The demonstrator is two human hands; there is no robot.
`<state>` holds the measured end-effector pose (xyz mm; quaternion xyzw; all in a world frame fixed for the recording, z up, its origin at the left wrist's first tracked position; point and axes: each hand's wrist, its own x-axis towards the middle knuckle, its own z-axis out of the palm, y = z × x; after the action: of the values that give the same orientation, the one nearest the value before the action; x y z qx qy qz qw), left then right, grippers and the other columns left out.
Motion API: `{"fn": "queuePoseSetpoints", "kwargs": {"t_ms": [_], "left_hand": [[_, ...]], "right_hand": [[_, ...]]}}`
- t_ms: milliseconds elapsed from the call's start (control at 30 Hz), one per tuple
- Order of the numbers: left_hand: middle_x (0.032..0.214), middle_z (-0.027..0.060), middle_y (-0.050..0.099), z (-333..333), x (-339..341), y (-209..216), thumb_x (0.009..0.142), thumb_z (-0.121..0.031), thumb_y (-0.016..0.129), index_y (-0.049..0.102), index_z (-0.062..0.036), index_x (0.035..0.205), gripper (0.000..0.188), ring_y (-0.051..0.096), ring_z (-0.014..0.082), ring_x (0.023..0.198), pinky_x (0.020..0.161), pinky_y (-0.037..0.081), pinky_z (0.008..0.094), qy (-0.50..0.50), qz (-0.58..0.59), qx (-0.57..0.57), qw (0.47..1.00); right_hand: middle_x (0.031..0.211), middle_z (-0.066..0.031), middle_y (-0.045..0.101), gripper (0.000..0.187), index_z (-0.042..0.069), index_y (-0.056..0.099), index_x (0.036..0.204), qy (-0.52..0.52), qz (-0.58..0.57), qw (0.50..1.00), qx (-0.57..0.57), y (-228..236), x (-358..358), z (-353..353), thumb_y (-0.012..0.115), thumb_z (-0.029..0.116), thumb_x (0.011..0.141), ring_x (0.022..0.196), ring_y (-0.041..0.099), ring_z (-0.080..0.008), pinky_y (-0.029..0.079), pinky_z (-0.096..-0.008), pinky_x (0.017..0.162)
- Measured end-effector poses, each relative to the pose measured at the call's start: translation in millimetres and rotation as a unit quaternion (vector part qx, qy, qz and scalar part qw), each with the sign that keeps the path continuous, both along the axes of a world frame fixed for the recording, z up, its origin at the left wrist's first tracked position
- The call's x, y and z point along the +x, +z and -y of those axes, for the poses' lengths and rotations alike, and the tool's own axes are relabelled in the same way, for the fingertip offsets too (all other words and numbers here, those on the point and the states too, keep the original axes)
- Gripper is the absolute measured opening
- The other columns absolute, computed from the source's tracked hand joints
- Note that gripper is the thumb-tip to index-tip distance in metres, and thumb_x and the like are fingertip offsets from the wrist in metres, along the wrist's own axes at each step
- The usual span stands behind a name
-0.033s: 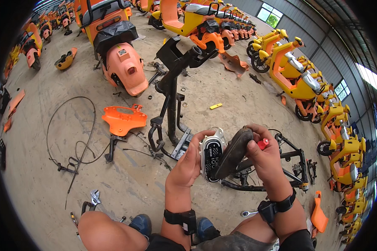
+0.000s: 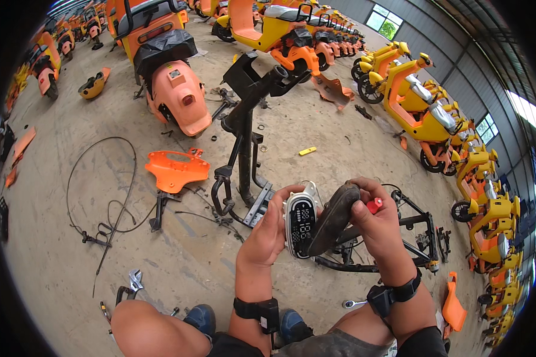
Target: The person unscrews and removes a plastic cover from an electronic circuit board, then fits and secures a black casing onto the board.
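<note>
My left hand (image 2: pixel 264 238) is closed round a scooter display unit (image 2: pixel 297 229), a white-rimmed oval with a dark face and pale digits. Beside it, my right hand (image 2: pixel 382 229) grips a black oval cover (image 2: pixel 335 221) between thumb and fingers. The cover is tilted, and its lower end overlaps or meets the display's right edge. A small red piece (image 2: pixel 374 205) shows among the right fingers; its kind cannot be made out. Beyond and below both hands lies a bare black scooter frame (image 2: pixel 244 160).
An orange plastic panel (image 2: pixel 175 171) and a looped black cable (image 2: pixel 69 196) lie on the floor to the left. An adjustable wrench (image 2: pixel 136 279) is near my left knee, a ratchet (image 2: pixel 352 304) near my right leg. A yellow strip (image 2: pixel 307 151) lies ahead. Rows of scooters (image 2: pixel 420 113) stand around.
</note>
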<state>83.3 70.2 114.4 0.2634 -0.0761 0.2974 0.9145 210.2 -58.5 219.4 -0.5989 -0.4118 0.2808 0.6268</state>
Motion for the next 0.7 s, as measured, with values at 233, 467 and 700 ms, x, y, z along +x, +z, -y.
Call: {"fn": "queuePoseSetpoints", "kwargs": {"t_ms": [233,467,700], "left_hand": [[0.109,0.0233,0.064,-4.9,15.7,-14.4,0.103,-0.042,0.038,0.04,-0.0077,0.137,0.048,0.067,0.0361,0.096,0.082,0.057,0.0458,0.013,0.013,-0.091,0.996],[0.093,0.0093,0.066,-5.1,18.0,-11.7,0.088,-0.02,0.072,0.054,-0.0088,0.11,0.031,0.07,0.0271,0.082,0.065,0.06,0.0388,0.121,-0.049,-0.186,0.974],[0.096,0.0067,0.063,-6.4,22.4,-16.4,0.085,-0.016,0.075,0.051,-0.0087,0.113,0.037,0.068,0.0223,0.083,0.064,0.059,0.0364,0.218,-0.072,-0.23,0.946]], "right_hand": [[0.106,-0.0054,0.066,0.038,0.002,0.054,0.124,-0.051,-0.052,0.997,-0.004,-3.7,3.9,-0.7,0.063,0.026,0.096,0.091,0.062,-0.0115,0.051,-0.0241,0.076],[0.084,-0.0009,0.064,0.027,0.002,0.066,0.101,-0.094,0.052,0.982,-0.156,-9.0,16.5,-1.6,0.056,0.027,0.099,0.073,0.057,-0.0068,0.047,-0.0242,0.069],[0.062,-0.007,0.056,0.046,0.016,0.056,0.135,0.04,0.322,0.9,-0.29,1.6,-28.8,-8.2,0.065,0.024,0.09,0.057,0.056,-0.0169,0.046,-0.0313,0.058]]}}
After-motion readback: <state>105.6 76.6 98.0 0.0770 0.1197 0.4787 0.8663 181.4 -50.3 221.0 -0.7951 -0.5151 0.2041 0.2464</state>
